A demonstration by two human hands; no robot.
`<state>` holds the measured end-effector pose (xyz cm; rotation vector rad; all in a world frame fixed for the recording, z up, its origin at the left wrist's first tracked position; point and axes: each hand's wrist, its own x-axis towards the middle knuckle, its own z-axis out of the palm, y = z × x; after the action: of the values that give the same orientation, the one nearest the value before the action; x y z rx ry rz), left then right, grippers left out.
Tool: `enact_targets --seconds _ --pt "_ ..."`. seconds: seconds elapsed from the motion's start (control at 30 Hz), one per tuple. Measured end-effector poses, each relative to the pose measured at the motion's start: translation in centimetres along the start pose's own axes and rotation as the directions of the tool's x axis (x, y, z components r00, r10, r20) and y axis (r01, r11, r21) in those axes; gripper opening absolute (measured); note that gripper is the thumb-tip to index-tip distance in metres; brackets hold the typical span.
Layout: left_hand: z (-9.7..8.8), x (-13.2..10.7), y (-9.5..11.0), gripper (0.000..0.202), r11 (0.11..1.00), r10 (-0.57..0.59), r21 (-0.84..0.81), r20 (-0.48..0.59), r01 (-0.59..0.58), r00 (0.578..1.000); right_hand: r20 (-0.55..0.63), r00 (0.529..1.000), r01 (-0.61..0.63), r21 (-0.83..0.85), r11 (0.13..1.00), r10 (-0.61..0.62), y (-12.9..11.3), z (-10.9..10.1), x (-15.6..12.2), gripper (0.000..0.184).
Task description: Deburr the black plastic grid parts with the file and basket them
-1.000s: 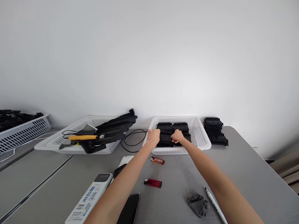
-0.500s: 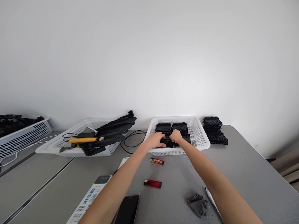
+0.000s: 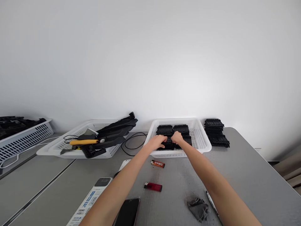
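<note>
Both my arms reach forward into a white mesh basket (image 3: 201,138) that holds several stacks of black ribbed plastic parts (image 3: 181,128). My left hand (image 3: 157,142) rests on the near-left stack with its fingers curled over the parts. My right hand (image 3: 177,137) is closed on a black part (image 3: 168,143) in the middle of the basket, right beside the left hand. The fingertips of both hands are partly hidden among the parts.
More black parts are stacked (image 3: 215,131) on the grey table right of the basket. Two lighters (image 3: 157,163) (image 3: 153,187), a phone (image 3: 128,212), a white remote (image 3: 90,199), a grey rag (image 3: 197,207) and a pen lie near me. A second basket (image 3: 77,147) with tools and a cable (image 3: 133,141) sits left.
My left hand slid from the basket's left rim inward onto the parts, toward my right hand. The right hand stayed nearly in place.
</note>
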<state>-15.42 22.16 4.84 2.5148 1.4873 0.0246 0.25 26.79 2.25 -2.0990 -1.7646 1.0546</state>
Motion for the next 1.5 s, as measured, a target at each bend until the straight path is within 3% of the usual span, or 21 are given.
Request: enact_targets --seconds 0.3,0.4,0.47,0.5,0.57,0.63,0.67,0.73,0.8,0.9,1.0,1.17,1.23,1.33,1.43,1.47,1.5 --pt "-0.2 -0.2 0.4 0.027 0.998 -0.060 -0.020 -0.038 0.059 0.997 -0.051 0.996 0.078 0.012 0.997 -0.077 -0.4 -0.8 -1.5 0.016" --pt "-0.7 -1.0 0.8 0.034 0.994 -0.098 -0.048 -0.084 0.094 0.992 -0.143 0.969 0.207 0.028 0.978 -0.201 0.3 -2.6 -3.7 0.016" --pt "-0.9 -1.9 1.5 0.035 0.987 -0.151 -0.078 -0.164 0.140 0.975 -0.225 0.923 0.328 0.028 0.944 -0.314 2.2 -4.5 -5.6 0.022" --pt "-1.0 -2.5 2.1 0.032 0.977 -0.204 -0.103 -0.234 0.185 0.951 -0.256 0.896 0.381 0.026 0.924 -0.362 3.7 -5.6 -6.5 0.026" --pt "-0.9 -3.8 3.8 0.023 0.920 -0.384 -0.268 -0.486 0.284 0.785 -0.347 0.837 0.452 0.002 0.892 -0.424 7.7 -7.9 -7.9 0.035" --pt "-0.6 -5.2 5.9 0.017 0.887 -0.458 -0.367 -0.629 0.280 0.628 -0.556 0.669 0.517 -0.129 0.846 -0.493 12.7 -10.0 -8.3 0.041" --pt "-0.4 -5.9 7.0 0.015 0.881 -0.470 -0.394 -0.669 0.261 0.576 -0.601 0.642 0.455 -0.201 0.868 -0.476 15.2 -10.9 -8.2 0.041" --pt "0.2 -7.4 9.3 0.013 0.874 -0.482 -0.437 -0.713 0.214 0.510 -0.587 0.699 0.237 -0.350 0.906 -0.409 19.9 -12.2 -7.7 0.042" --pt "1.3 -8.8 11.2 0.014 0.856 -0.504 -0.485 -0.713 0.177 0.488 -0.564 0.730 0.177 -0.390 0.904 -0.386 23.5 -12.9 -7.1 0.043" --pt "3.4 -10.6 13.4 0.018 0.794 -0.569 -0.592 -0.641 0.141 0.516 -0.512 0.759 0.173 -0.438 0.882 -0.403 26.5 -13.2 -6.3 0.044" --pt "5.4 -11.8 15.0 0.020 0.745 -0.600 -0.655 -0.580 0.123 0.551 -0.479 0.753 0.206 -0.479 0.853 -0.451 27.7 -13.3 -5.8 0.042" --pt "6.4 -13.0 17.0 0.020 0.709 -0.611 -0.700 -0.548 0.087 0.571 -0.474 0.687 0.270 -0.536 0.800 -0.550 28.5 -13.9 -6.5 0.034" --pt "6.4 -13.2 17.6 0.022 0.691 -0.599 -0.721 -0.531 0.051 0.599 -0.485 0.649 0.291 -0.554 0.780 -0.587 28.8 -13.9 -7.6 0.033" --pt "6.4 -13.0 18.8 0.027 0.616 -0.559 -0.786 -0.472 -0.040 0.681 -0.495 0.586 0.326 -0.581 0.746 -0.642 28.8 -13.1 -10.5 0.036" --pt "6.1 -11.9 20.9 0.041 0.449 -0.480 -0.884 -0.360 -0.128 0.800 -0.472 0.528 0.376 -0.616 0.692 -0.706 27.4 -11.2 -14.6 0.037" --pt "5.9 -11.4 21.8 0.048 0.385 -0.451 -0.913 -0.315 -0.137 0.835 -0.454 0.497 0.404 -0.633 0.661 -0.739 26.6 -10.5 -16.0 0.038" --pt "5.6 -10.8 22.6 0.054 0.327 -0.404 -0.936 -0.261 -0.127 0.877 -0.409 0.430 0.455 -0.672 0.585 -0.805 25.8 -9.8 -17.5 0.039"
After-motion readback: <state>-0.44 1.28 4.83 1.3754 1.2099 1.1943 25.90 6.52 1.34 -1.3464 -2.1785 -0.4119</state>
